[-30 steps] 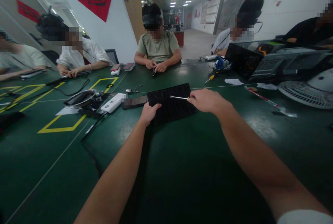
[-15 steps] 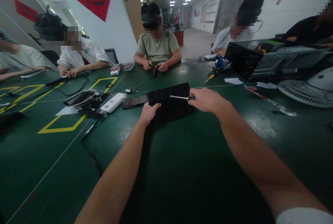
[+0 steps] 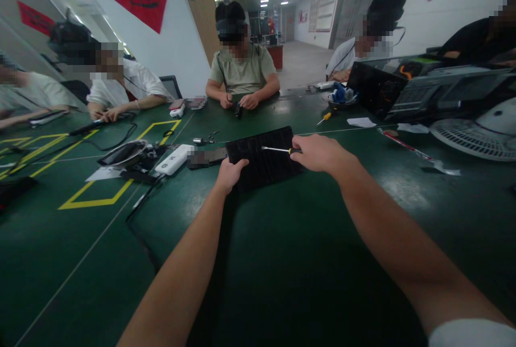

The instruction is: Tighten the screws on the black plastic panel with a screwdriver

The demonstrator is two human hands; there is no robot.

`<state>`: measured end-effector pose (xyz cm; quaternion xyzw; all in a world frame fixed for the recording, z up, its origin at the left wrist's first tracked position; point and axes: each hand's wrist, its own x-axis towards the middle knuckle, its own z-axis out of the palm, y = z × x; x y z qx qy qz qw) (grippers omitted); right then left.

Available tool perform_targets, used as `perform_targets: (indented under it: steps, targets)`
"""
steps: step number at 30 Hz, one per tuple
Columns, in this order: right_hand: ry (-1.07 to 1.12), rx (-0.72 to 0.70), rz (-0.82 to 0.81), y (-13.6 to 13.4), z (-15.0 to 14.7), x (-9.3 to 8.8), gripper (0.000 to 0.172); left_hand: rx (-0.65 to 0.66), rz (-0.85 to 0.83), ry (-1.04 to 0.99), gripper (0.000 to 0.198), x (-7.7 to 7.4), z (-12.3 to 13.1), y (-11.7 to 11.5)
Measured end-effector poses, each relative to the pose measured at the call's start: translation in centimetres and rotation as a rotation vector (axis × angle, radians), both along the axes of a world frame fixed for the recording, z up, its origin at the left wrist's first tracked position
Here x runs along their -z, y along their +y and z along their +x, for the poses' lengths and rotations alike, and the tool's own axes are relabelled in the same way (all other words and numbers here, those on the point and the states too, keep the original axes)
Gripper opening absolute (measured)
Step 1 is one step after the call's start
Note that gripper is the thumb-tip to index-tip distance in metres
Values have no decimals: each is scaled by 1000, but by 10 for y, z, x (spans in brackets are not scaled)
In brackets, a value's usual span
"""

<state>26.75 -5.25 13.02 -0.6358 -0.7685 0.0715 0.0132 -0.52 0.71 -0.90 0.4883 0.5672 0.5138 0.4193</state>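
Observation:
A flat black rectangular panel (image 3: 262, 167) is tilted up above the green table in front of me. My left hand (image 3: 231, 173) grips its left edge, thumb on the near face and the other fingers hidden behind. In my right hand (image 3: 314, 152) is a screwdriver (image 3: 278, 149) with a black and yellow handle. Its metal shaft points left across the panel's face; whether the tip touches the surface I cannot tell. The right hand is closed round the handle beside the panel's right edge.
Left of the panel lie a dark phone-like object (image 3: 207, 158), a white device (image 3: 175, 159) and a heap of dark parts (image 3: 129, 153). Another screwdriver (image 3: 324, 118) lies beyond on the right, near an open computer case (image 3: 435, 89) and a white fan (image 3: 475, 129). Several people sit round the table (image 3: 306, 261).
Both hands, the panel and the screwdriver keep nearly the same pose. The whole view has shifted slightly.

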Motion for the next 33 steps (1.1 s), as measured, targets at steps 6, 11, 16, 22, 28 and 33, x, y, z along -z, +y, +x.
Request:
perform_targets:
  steps: [6, 11, 16, 22, 28, 33]
  targets:
    - [0, 8, -40, 0, -1, -3, 34, 5, -9, -4, 39, -3, 1, -3]
    - [-10, 22, -67, 5, 1, -1, 45, 8, 4, -5, 40, -2, 1, -2]
    - [17, 41, -120, 6, 0, 0, 53, 6, 4, -6, 40, -4, 3, -3]
    - [20, 22, -89, 1, 0, -1, 45, -2, -11, -23, 39, -7, 5, -4]
    - [58, -70, -103, 2, 10, -6, 24, -34, -20, -16, 40, -7, 6, -4]
    - [36, -30, -64, 2, 10, -10, 34, -28, -22, -25, 40, -7, 6, -4]
